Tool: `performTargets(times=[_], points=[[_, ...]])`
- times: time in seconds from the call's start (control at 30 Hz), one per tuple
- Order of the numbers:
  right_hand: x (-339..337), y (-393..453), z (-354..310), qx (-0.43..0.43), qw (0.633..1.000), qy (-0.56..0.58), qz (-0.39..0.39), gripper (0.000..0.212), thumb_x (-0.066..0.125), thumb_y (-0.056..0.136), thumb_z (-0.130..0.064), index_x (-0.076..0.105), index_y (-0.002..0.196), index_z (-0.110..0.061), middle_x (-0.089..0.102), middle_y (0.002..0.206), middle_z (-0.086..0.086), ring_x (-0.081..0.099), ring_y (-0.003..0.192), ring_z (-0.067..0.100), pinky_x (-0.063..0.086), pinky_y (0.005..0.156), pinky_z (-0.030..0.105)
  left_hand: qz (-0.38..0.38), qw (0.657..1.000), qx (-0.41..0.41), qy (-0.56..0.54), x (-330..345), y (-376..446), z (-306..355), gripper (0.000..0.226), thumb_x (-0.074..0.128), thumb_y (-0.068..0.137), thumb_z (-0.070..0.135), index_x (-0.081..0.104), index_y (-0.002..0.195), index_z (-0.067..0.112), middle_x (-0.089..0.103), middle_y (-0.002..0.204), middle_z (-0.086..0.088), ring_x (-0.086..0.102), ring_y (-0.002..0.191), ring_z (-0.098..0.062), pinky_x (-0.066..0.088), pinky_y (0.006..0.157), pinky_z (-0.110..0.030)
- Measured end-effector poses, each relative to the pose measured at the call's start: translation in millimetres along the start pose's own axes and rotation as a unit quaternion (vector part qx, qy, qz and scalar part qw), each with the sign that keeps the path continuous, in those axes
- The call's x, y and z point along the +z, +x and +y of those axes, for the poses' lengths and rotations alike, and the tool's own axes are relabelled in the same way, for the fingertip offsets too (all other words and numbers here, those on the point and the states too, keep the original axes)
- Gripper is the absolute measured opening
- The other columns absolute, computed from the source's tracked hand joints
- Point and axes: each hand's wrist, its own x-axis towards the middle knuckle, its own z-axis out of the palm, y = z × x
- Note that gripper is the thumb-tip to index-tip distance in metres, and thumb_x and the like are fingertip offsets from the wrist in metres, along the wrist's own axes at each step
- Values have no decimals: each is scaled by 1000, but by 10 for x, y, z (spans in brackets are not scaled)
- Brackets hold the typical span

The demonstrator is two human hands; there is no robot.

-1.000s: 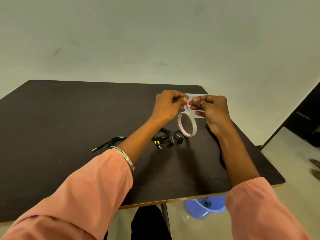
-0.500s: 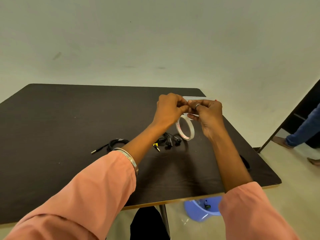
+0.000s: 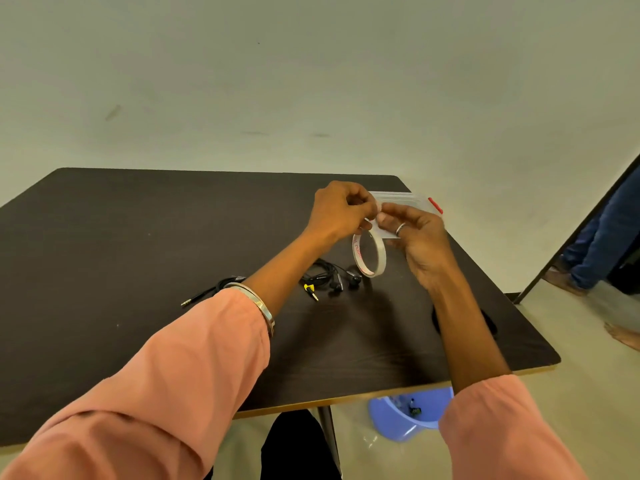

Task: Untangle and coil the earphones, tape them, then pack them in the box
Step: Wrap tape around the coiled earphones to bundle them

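A thin roll of clear tape (image 3: 369, 252) hangs above the dark table (image 3: 138, 237), held at its top. My left hand (image 3: 337, 211) pinches the roll's top edge. My right hand (image 3: 417, 233) pinches the tape just beside it, fingertips nearly touching the left ones. Black earphones (image 3: 332, 277) with a yellow-banded plug lie in a loose bunch on the table below the roll. A second black cable coil (image 3: 221, 285) with a bare jack lies left of them, partly behind my left forearm. A clear plastic box with a red tab (image 3: 412, 199) sits behind my hands.
A dark flat object (image 3: 490, 323) lies on the table behind my right forearm. A blue plastic tub (image 3: 398, 415) stands on the floor under the table's front edge. A person's legs (image 3: 602, 244) stand at the right beside a dark doorway.
The person's legs at the right have come further into view. My hands stay together at the top of the tape roll, which hangs the same way.
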Motion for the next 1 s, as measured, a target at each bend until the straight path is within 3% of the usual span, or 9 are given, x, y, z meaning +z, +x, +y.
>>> performTargets(times=[0.07, 0.13, 0.27, 0.4, 0.53, 0.67, 0.87, 1.0], points=[[8, -8, 89, 6, 998, -44, -39, 40, 76, 77, -7, 64, 115, -7, 72, 106, 6, 69, 99, 17, 54, 83, 29, -6, 1000, -18, -12, 22, 9, 13, 7, 67, 84, 10, 69, 87, 4, 72, 80, -13, 72, 68, -23, 61, 62, -33], [26, -21, 144, 0, 993, -102, -58, 41, 76, 76, -4, 64, 115, -6, 71, 106, 6, 68, 96, 12, 54, 78, 20, -9, 999, -37, -28, 36, 8, 17, 12, 66, 87, 14, 69, 88, 3, 72, 80, -14, 72, 67, -24, 59, 59, -30], [-8, 11, 157, -60, 975, -216, -13, 25, 71, 80, 1, 68, 103, -9, 72, 93, 7, 69, 89, 19, 56, 80, 27, 30, 995, -75, -62, 29, 12, -22, 15, 68, 87, 17, 68, 85, 2, 72, 76, -13, 70, 62, -22, 58, 55, -28], [-50, 15, 70, -143, 938, -314, -16, 19, 70, 84, -8, 73, 101, -14, 71, 90, 1, 66, 84, 17, 54, 82, 35, 97, 976, -125, -147, 19, 16, -92, 12, 69, 86, 13, 68, 80, 3, 72, 74, -15, 70, 61, -22, 59, 59, -31], [-46, 17, 10, -194, 897, -396, -31, 31, 68, 86, -9, 68, 117, -10, 70, 111, 12, 62, 104, 25, 40, 88, 19, 143, 955, -164, -203, 62, -11, -151, 12, 70, 84, 11, 68, 78, 1, 72, 74, -17, 72, 64, -24, 58, 55, -28], [-39, 45, 101, -255, 835, -486, -37, 36, 65, 89, -12, 62, 125, -12, 68, 109, 19, 57, 102, 35, 35, 83, 27, 176, 934, -199, -238, 107, -29, -211, 7, 71, 82, 6, 70, 77, 0, 72, 73, -16, 72, 63, -22, 58, 55, -27], [-66, 94, 227, -297, 823, -482, -39, 35, 65, 86, -4, 65, 121, -11, 71, 104, 15, 55, 94, 34, 35, 79, 28, 161, 921, -230, -272, 69, -88, -261, 3, 68, 84, 7, 70, 86, 5, 73, 77, -14, 73, 69, -21, 59, 60, -30], [-61, 105, 233, -313, 820, -477, -41, 32, 67, 84, -3, 68, 116, -8, 73, 97, 16, 56, 89, 39, 45, 77, 42, 137, 918, -240, -286, 46, -123, -269, 7, 67, 88, 13, 69, 95, 11, 73, 79, -12, 73, 71, -24, 61, 62, -36]])
